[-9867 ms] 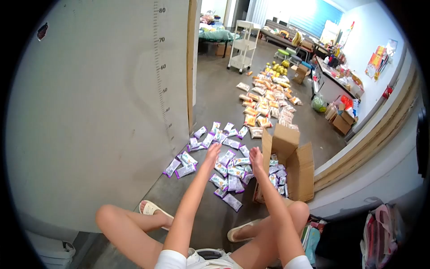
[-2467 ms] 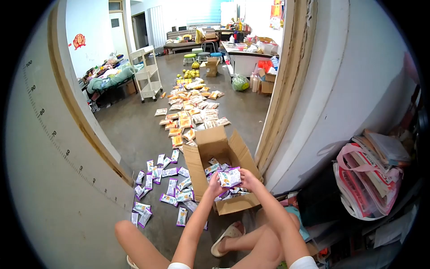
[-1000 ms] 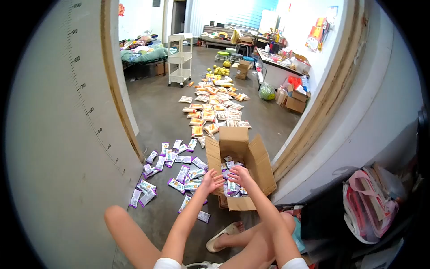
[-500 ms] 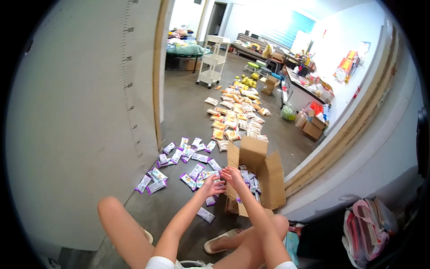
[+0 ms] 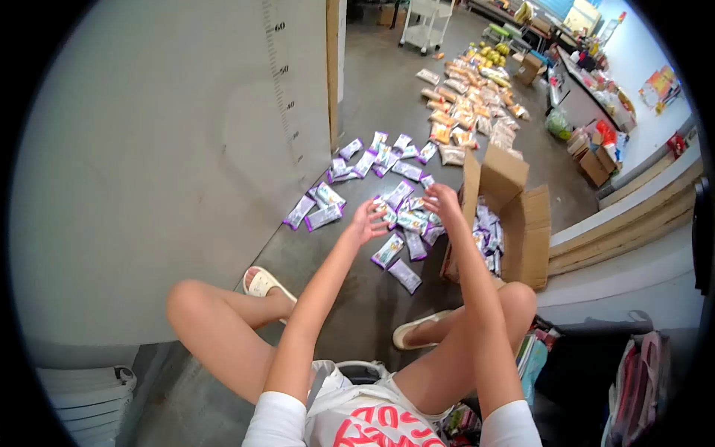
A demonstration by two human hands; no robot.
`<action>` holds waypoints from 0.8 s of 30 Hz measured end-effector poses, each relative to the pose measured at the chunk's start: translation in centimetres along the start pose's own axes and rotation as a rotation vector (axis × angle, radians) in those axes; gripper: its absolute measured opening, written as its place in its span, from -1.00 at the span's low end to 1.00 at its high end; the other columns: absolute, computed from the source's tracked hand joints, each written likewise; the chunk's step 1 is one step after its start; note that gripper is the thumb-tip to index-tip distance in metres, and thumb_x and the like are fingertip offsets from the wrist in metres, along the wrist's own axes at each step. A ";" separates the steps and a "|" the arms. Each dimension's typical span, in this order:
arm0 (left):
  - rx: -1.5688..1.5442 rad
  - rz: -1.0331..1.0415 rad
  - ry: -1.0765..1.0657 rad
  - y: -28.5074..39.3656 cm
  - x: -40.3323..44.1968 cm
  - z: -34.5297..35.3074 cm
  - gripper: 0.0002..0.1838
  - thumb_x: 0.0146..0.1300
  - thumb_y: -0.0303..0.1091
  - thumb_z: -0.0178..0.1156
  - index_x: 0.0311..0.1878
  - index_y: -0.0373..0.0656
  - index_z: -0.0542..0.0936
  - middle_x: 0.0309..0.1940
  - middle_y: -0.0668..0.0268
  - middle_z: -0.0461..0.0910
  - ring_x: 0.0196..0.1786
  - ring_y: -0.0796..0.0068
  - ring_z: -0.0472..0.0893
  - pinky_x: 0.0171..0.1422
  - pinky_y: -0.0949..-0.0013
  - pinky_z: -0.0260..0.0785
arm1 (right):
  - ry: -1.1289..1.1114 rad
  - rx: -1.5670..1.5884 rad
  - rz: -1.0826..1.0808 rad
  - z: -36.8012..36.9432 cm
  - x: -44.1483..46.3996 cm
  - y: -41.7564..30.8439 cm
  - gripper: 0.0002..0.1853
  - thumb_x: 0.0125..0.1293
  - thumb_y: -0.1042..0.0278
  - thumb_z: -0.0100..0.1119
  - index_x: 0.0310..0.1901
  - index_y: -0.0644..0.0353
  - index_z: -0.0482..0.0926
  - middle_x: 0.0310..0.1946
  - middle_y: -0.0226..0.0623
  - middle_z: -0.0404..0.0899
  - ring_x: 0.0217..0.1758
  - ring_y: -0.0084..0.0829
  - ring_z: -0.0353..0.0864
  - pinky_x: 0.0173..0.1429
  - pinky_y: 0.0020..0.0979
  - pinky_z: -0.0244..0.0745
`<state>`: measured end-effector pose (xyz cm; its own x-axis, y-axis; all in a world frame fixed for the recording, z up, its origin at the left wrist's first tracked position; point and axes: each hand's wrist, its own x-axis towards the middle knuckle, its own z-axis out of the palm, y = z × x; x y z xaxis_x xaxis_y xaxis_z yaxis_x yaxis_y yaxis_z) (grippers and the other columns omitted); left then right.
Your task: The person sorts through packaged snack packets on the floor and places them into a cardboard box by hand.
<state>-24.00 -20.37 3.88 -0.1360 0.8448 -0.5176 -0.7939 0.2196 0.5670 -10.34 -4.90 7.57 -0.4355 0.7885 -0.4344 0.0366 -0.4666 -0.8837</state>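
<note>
My left hand (image 5: 369, 221) is open, fingers spread, over the left side of a pile of small white-and-purple packets (image 5: 412, 220) on the floor. Opposite it, my right hand (image 5: 442, 203) hovers at the pile's right side beside the box, fingers apart and slightly bent, with nothing visible in it. The open cardboard box (image 5: 526, 232) stands just right of that hand, flaps up, holding several similar packets (image 5: 488, 231). More purple-edged packets (image 5: 365, 162) lie scattered beyond and to the left of my left hand.
Orange and white food packages (image 5: 463, 112) spread across the floor beyond the box, with yellow-green round fruit (image 5: 491, 54) behind them. A white wall with a height scale (image 5: 280, 70) stands left. Bags (image 5: 640, 387) sit at lower right. A white trolley (image 5: 426, 26) stands farther back.
The view has tilted downward and turned left. My hands, close together beside the box before, are now farther apart around the packet pile.
</note>
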 end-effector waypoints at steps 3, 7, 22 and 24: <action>-0.008 0.006 0.059 0.1 -0.5 -2.3 -0.41 0.01 0.03 -0.20 0.06 -0.11 0.03 0.00 0.15 0.15 -0.05 0.11 0.25 -0.04 0.06 0.08 | 0.027 -0.084 0.008 0.6 0.1 0.2 -0.71 -0.01 0.34 -0.08 -0.22 0.25 0.26 -0.30 -0.23 0.35 -0.30 -0.30 0.41 -0.31 -0.39 0.37; 0.014 -0.009 0.105 -1.1 0.1 -4.7 -0.35 -0.04 0.08 -0.20 0.10 -0.06 -0.01 0.02 0.19 0.14 -0.04 0.10 0.23 -0.01 0.06 0.01 | -0.002 -0.153 0.044 0.8 0.2 0.5 -0.65 0.01 0.31 -0.08 -0.15 0.25 0.23 -0.23 -0.23 0.32 -0.23 -0.32 0.38 -0.22 -0.38 0.32; 0.322 -0.144 0.341 -7.2 4.9 -6.5 -0.35 -0.07 0.03 -0.08 0.05 -0.16 0.08 -0.03 0.14 0.21 -0.03 0.13 0.25 -0.01 0.16 0.05 | 0.106 -0.151 0.230 -4.6 2.0 8.4 -0.69 -0.01 0.26 -0.08 -0.21 0.18 0.28 -0.40 -0.30 0.39 -0.44 -0.47 0.41 -0.45 -0.48 0.29; 0.467 -0.121 0.360 -8.3 5.4 -5.4 -0.37 -0.10 -0.03 -0.02 0.01 -0.20 0.14 -0.09 0.10 0.27 -0.08 0.15 0.30 -0.05 0.24 0.12 | 0.130 -0.045 0.250 -5.0 2.1 11.0 -0.70 -0.01 0.27 -0.08 -0.21 0.17 0.29 -0.44 -0.34 0.40 -0.49 -0.48 0.41 -0.53 -0.52 0.27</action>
<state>-21.36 -20.27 -7.05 -0.3180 0.5999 -0.7342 -0.4832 0.5637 0.6699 -6.32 -6.41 -3.96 -0.2889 0.6973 -0.6560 0.1694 -0.6372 -0.7519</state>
